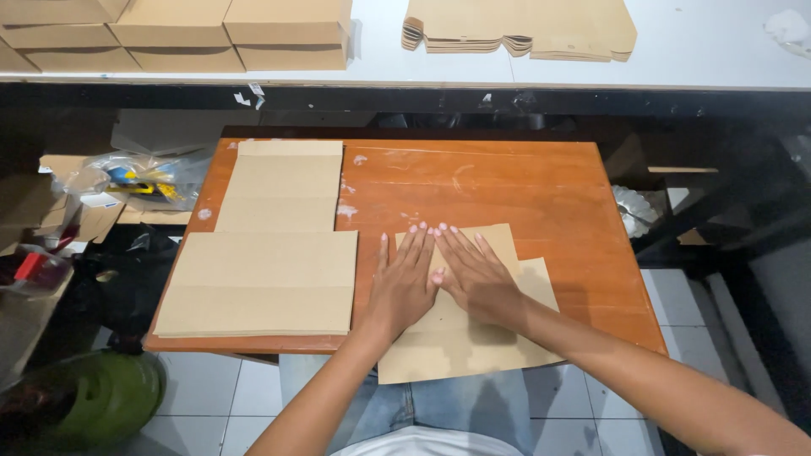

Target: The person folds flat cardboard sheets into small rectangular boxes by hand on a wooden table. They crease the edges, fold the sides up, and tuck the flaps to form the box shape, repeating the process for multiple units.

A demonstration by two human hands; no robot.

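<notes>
Orange-brown varnished wooden table [507,181] fills mid-frame, w/ white smears near its centre-top. At 9 o'clock on it: large stack of flat tan cardboard sheets [262,283], a narrower stack of the same tan sheets [283,186] just behind, at 10–11. At 6 o'clock, the folded tan cardboard blank [460,338] lies under both hands, its near edge hanging past the table's front edge over the lap.

Risks, as I judge them: that overhang means the blank could tip or slide off toward the knees if palm pressure eases. Hands bear on the upper part only, so the unsupported lower part may buckle and the crease come out crooked. The blank sits slightly skewed to the table edge, a likely cause of an off-line fold.

Look of the blank: matte kraft-tan, thin, smaller upper flap laid over a wider lower panel; prob. a fold line runs between, but hands hide it.

Left hand [404,283]: flat, fingers spread slightly, palm down pressing the flap, pinching nothing. Right hand [475,274]: same, flat and pressed down, fingertips just beside the left's at 12 o'clock of the blank.
</notes>
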